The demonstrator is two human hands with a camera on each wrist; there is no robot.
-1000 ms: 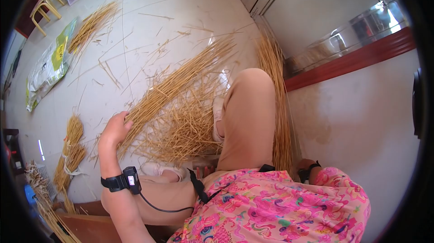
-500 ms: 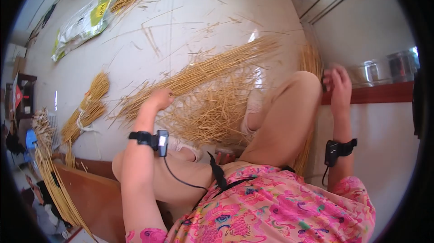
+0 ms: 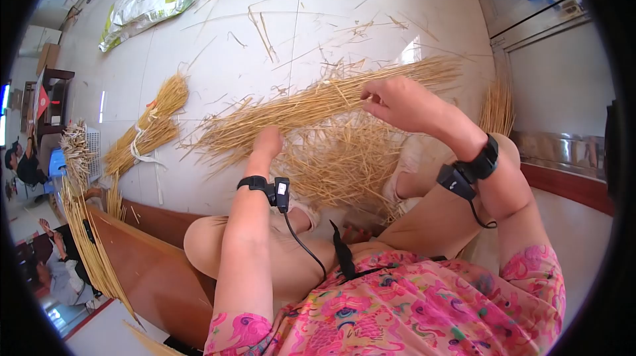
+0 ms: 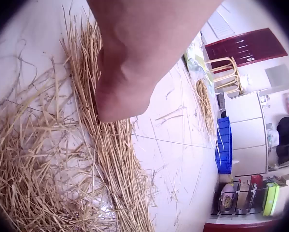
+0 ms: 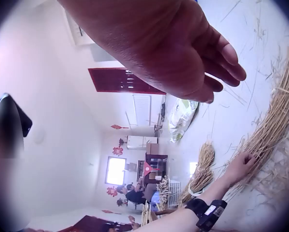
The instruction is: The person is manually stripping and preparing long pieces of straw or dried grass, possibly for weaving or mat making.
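A long, loose bundle of straw stalks [image 3: 308, 105] lies slantwise on the tiled floor. My left hand [image 3: 267, 143] is at its near-left end, and in the right wrist view the curled left fingers [image 5: 250, 158] grip the stalks. Seen from the left wrist, the back of the hand hides most of the fingers over the straw. My right hand [image 3: 401, 101] hovers over the bundle's right part, holding nothing, its fingers loosely bent and spread a little in the right wrist view. Below the bundle, between the feet, spreads a heap of loose short straw [image 3: 338, 164].
A tied straw bundle [image 3: 149, 124] with a white tie lies to the left. Farther off is a printed plastic bag [image 3: 149, 1]. More straw [image 3: 497, 107] stands by the right wall. A brown wooden board [image 3: 146, 243] is at the near left. Scattered stalks litter the floor.
My right hand has come up from beside the right leg and swung left over the straw bundle. The left hand stays at the bundle's near end. The head view has turned leftward and down.
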